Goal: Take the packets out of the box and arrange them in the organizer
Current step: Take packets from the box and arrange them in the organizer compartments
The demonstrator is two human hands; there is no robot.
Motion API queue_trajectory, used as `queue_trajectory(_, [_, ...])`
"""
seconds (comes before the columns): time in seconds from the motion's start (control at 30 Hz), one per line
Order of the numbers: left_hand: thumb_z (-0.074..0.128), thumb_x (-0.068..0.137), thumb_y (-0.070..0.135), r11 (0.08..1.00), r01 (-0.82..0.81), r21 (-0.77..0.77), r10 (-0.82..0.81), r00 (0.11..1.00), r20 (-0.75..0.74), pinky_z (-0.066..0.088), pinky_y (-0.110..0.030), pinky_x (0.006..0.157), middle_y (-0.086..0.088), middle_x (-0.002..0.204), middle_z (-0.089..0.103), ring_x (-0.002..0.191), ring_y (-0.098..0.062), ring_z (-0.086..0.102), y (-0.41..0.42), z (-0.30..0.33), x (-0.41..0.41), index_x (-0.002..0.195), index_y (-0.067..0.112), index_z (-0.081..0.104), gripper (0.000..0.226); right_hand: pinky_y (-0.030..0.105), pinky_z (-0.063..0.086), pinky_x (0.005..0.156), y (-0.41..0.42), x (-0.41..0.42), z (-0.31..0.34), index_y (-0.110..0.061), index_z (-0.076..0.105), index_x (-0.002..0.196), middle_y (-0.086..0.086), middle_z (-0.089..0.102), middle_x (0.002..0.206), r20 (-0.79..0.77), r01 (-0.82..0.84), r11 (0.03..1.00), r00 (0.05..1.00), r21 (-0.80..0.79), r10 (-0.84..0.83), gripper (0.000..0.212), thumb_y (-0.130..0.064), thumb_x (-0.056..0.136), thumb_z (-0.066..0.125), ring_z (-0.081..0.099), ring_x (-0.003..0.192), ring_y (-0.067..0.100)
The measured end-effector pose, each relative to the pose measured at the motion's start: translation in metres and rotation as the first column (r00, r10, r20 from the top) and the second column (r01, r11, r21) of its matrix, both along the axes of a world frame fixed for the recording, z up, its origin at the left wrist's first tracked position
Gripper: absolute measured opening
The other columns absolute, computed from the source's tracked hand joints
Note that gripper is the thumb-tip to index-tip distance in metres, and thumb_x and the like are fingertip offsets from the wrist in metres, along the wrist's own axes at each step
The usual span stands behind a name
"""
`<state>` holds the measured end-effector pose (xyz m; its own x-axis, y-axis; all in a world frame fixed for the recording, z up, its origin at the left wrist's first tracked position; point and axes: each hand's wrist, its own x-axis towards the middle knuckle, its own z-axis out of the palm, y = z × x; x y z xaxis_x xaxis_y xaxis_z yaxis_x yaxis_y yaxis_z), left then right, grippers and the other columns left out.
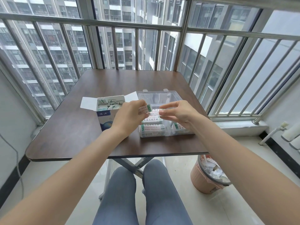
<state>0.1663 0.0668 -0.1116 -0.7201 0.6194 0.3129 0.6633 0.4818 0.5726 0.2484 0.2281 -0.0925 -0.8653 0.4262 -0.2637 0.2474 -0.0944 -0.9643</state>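
Right now both hands pinch thin white-and-green paper packets (151,111) between them, left hand (129,115) and right hand (177,113) hovering just above the clear plastic organizer (162,96). Such light strips could slip from the fingertips or land crooked on the stacks beneath. Beside the left hand stands the open white-and-blue cardboard box (106,111), on a dark wooden counter (69,127) by balcony railings.

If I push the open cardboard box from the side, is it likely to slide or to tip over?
The box stands upright and looks taller than it is deep, so a high push would probably tip it. A low push would more likely slide it on the smooth table. The packets reach its top, so it may feel fairly firm.
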Motion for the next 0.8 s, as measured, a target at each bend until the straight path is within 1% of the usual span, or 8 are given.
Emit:
queue_trajectory(0.1, [0.063, 0.086, 0.019, 0.995, -0.021, -0.1, 0.012, 0.996, -0.091, 0.049, -0.037, 0.07, -0.008, 0.095, 0.067, 0.083, -0.03, 0.061, 0.006, 0.0, 0.001, 0.097, 0.013, 0.06, 0.013, 0.024, 0.059, 0.067, 0.001, -0.005, 0.0, 0.01, 0.064, 0.096, 0.017, 0.066, 0.087, 0.02, -0.007, 0.993, 1.0, 0.117, 0.005, 0.021, 0.009, 0.076, 0.07, 0.068, 0.077, 0.023])
queue_trajectory(0.2, [0.057, 0.09, 0.021, 0.979, -0.035, -0.201, -0.002, 0.983, -0.182, 0.038, -0.034, 0.066, -0.008, 0.103, 0.064, 0.093, -0.03, 0.055, 0.012, 0.001, 0.001, 0.104, 0.012, 0.057, 0.017, 0.022, 0.058, 0.064, 0.002, -0.011, -0.002, 0.008, 0.067, 0.092, 0.018, 0.067, 0.083, 0.047, -0.013, 0.945, 0.999, 0.328, -0.003, 0.015, 0.006, 0.077, 0.071, 0.067, 0.07, 0.021])
queue_trajectory(0.37, [0.053, 0.093, 0.023, 0.958, -0.038, -0.284, 0.001, 0.992, -0.128, 0.036, -0.035, 0.067, -0.013, 0.103, 0.062, 0.096, -0.034, 0.053, 0.019, -0.003, -0.003, 0.094, 0.009, 0.05, 0.014, 0.014, 0.05, 0.052, 0.0, -0.021, -0.015, -0.005, 0.07, 0.082, 0.009, 0.069, 0.075, 0.082, -0.023, 0.822, 0.996, 0.569, -0.029, 0.006, -0.003, 0.078, 0.073, 0.065, 0.062, 0.011])
queue_trajectory(0.4, [0.052, 0.094, 0.022, 0.954, -0.04, -0.296, 0.002, 0.992, -0.128, 0.036, -0.035, 0.066, -0.014, 0.102, 0.061, 0.096, -0.035, 0.053, 0.02, -0.003, -0.004, 0.09, 0.011, 0.047, 0.013, 0.013, 0.049, 0.052, -0.001, -0.023, -0.017, -0.008, 0.069, 0.079, 0.007, 0.069, 0.073, 0.087, -0.033, 0.783, 0.996, 0.621, -0.027, 0.006, -0.005, 0.078, 0.074, 0.065, 0.062, 0.009])
queue_trajectory(0.47, [0.051, 0.094, 0.019, 0.95, -0.049, -0.307, 0.01, 0.992, -0.128, 0.036, -0.036, 0.066, -0.016, 0.101, 0.061, 0.096, -0.037, 0.054, 0.023, -0.005, -0.007, 0.091, 0.01, 0.047, 0.01, 0.022, 0.054, 0.065, 0.0, -0.027, -0.022, -0.016, 0.068, 0.07, 0.006, 0.071, 0.074, 0.086, -0.024, 0.708, 0.995, 0.706, -0.052, 0.012, -0.009, 0.075, 0.076, 0.066, 0.069, 0.013])
queue_trajectory(0.53, [0.048, 0.093, 0.012, 0.949, -0.057, -0.31, 0.022, 0.993, -0.117, 0.036, -0.037, 0.065, -0.017, 0.101, 0.06, 0.096, -0.038, 0.054, 0.026, -0.006, -0.009, 0.094, 0.008, 0.049, 0.005, 0.035, 0.056, 0.077, 0.001, -0.029, -0.025, -0.024, 0.066, 0.063, 0.006, 0.072, 0.077, 0.087, -0.004, 0.677, 0.992, 0.736, -0.089, 0.019, -0.013, 0.073, 0.078, 0.068, 0.078, 0.019])
queue_trajectory(0.6, [0.047, 0.091, 0.008, 0.946, -0.068, -0.317, 0.033, 0.993, -0.114, 0.035, -0.037, 0.065, -0.017, 0.101, 0.06, 0.095, -0.038, 0.054, 0.028, -0.007, -0.009, 0.093, 0.008, 0.048, 0.002, 0.04, 0.055, 0.078, 0.001, -0.029, -0.026, -0.026, 0.065, 0.061, 0.004, 0.071, 0.079, 0.101, -0.008, 0.666, 0.99, 0.746, -0.101, 0.02, -0.017, 0.072, 0.079, 0.067, 0.083, 0.021])
queue_trajectory(0.8, [0.044, 0.089, 0.002, 0.934, -0.097, -0.343, 0.064, 0.992, -0.107, 0.035, -0.037, 0.064, -0.017, 0.097, 0.055, 0.091, -0.036, 0.053, 0.031, -0.01, -0.008, 0.095, 0.008, 0.047, 0.009, 0.037, 0.054, 0.075, -0.006, -0.03, -0.026, -0.023, 0.068, 0.069, -0.002, 0.068, 0.078, 0.175, -0.116, 0.595, 0.984, 0.795, -0.042, 0.01, -0.02, 0.076, 0.074, 0.065, 0.087, 0.018])
